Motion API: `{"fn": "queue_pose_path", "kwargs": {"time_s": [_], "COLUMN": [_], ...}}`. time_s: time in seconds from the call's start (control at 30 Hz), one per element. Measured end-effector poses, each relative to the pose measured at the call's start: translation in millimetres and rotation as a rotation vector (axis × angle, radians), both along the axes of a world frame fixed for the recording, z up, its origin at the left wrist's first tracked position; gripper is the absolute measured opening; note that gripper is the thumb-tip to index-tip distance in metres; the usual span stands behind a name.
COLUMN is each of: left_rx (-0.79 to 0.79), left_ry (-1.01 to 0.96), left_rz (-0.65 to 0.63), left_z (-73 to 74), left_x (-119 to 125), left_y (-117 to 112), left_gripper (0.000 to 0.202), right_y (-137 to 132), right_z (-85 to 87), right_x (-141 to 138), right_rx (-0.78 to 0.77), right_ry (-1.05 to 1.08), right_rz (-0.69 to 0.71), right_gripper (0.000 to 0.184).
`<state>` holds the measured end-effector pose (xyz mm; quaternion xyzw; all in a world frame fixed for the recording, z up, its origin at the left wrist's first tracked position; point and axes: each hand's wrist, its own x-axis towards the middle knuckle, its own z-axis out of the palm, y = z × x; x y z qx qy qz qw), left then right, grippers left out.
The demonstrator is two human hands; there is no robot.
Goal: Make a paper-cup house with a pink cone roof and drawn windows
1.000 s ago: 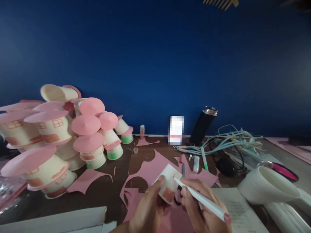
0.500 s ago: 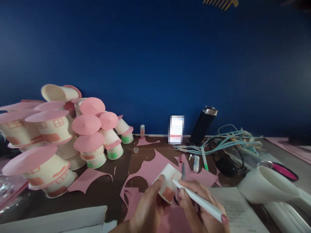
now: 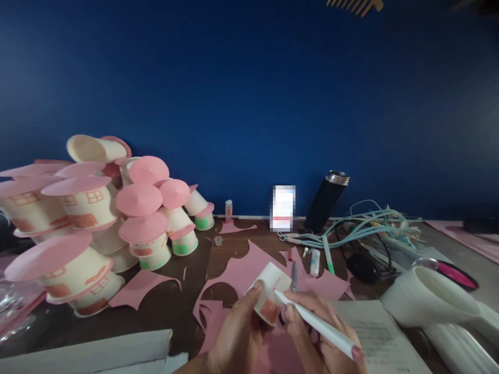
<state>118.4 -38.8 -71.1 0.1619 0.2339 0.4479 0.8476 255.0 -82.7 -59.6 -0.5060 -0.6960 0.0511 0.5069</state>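
Note:
A white paper cup (image 3: 268, 283) with a reddish-brown patch near its rim is gripped in my left hand (image 3: 239, 327), low in the middle of the view. My right hand (image 3: 315, 327) is closed around a white marker (image 3: 325, 327) with a reddish end, and the marker's tip meets the cup's side. A thin reddish line shows on the cup just above the tip. Beneath both hands lies cut pink paper (image 3: 253, 259) with curved edges. Scissors (image 3: 294, 275) stick out from behind the right hand, partly hidden.
Decorated cups with pink paper cone tops (image 3: 144, 228) are piled at the left. Behind stand a pixelated screen (image 3: 283, 208) and a black bottle (image 3: 325, 202). Right lie tangled cables (image 3: 374, 228), stacked paper cups (image 3: 421, 298) and a printed sheet (image 3: 382, 337). White cardboard (image 3: 86, 353) lies front left.
The marker tip has shifted slightly left and down on the cup, with my right hand moving along. My left hand and the cup stay nearly still.

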Motion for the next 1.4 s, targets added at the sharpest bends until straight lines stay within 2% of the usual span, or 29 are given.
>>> {"fn": "queue_pose_path", "kwargs": {"time_s": [0.2,0.37,0.5,0.87,1.2,1.4], "left_rx": [-0.029,-0.117,-0.102,-0.120,-0.125,-0.213], "left_ry": [0.024,0.139,0.165,0.154,0.151,0.084], "left_rz": [0.013,0.020,-0.006,-0.023,-0.034,0.012], "left_z": [-1.9,-10.1,-12.1,-8.5,-11.4,-4.8], "left_x": [-0.4,0.2,0.4,0.2,0.8,1.7], "left_y": [0.4,0.0,0.1,-0.6,0.7,-0.4], "left_gripper": [0.031,0.041,0.045,0.046,0.049,0.043], "right_y": [-2.0,0.1,2.8,2.4,3.7,3.2], "right_z": [6.0,10.8,9.3,10.6,8.7,9.4], "right_x": [3.8,13.5,13.1,11.1,10.1,10.7], "right_rx": [-0.043,-0.042,-0.038,-0.042,-0.037,-0.036], "right_ry": [0.041,0.062,0.033,-0.047,-0.078,-0.089], "right_rz": [-0.006,-0.047,-0.069,-0.085,-0.115,-0.118], "right_gripper": [0.019,0.019,0.018,0.017,0.018,0.018]}}
